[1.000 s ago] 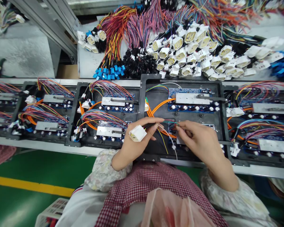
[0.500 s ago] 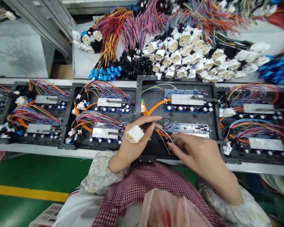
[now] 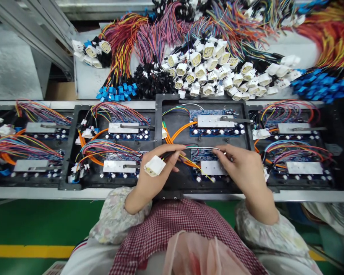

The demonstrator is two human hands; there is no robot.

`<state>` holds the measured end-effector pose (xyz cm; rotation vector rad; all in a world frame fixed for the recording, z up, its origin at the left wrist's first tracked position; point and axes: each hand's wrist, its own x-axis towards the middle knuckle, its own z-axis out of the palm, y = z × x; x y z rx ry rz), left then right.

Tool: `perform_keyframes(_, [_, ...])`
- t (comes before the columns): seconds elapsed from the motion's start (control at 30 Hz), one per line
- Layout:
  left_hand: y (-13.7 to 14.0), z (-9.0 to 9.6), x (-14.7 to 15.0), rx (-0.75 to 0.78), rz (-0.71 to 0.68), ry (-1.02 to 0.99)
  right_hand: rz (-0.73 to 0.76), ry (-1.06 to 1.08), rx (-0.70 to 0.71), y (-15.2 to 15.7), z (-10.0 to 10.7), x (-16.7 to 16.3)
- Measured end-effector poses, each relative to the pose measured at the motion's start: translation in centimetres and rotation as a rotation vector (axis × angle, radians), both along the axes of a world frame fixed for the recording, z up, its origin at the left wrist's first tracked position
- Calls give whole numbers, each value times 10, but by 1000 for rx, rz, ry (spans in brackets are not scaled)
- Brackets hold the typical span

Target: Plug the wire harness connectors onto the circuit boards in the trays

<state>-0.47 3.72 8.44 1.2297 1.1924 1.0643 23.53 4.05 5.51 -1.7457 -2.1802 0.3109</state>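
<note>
My left hand (image 3: 160,170) is closed around a wire harness, whose white connector (image 3: 154,165) sticks out toward me over the palm. From that hand a white wire (image 3: 202,148) runs right to my right hand (image 3: 237,162), which pinches it near its end. A yellow wire (image 3: 199,167) of the same harness hangs loose toward the lower right. Beneath the hands lies a blue circuit board (image 3: 199,155) with a metal plate (image 3: 213,168), in a black tray (image 3: 177,183). Behind it in the same tray is a second circuit board (image 3: 218,121) with orange wires (image 3: 179,131) at its left.
More black trays (image 3: 70,152) with wired boards stand left and right along the bench. Behind them lie heaps of white connectors (image 3: 200,70), blue connectors (image 3: 326,84) and black connectors (image 3: 153,78) on coloured wires. A metal post (image 3: 40,26) rises at the back left.
My right hand has moved up and pulled the white wire out straight over the front board. The yellow wire now hangs farther right. The camera view has shifted slightly.
</note>
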Motion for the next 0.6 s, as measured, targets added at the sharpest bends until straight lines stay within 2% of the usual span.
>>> perform_keyframes(0.6, [0, -2, 0, -24, -2, -30, 17, 20, 51, 7, -6, 3])
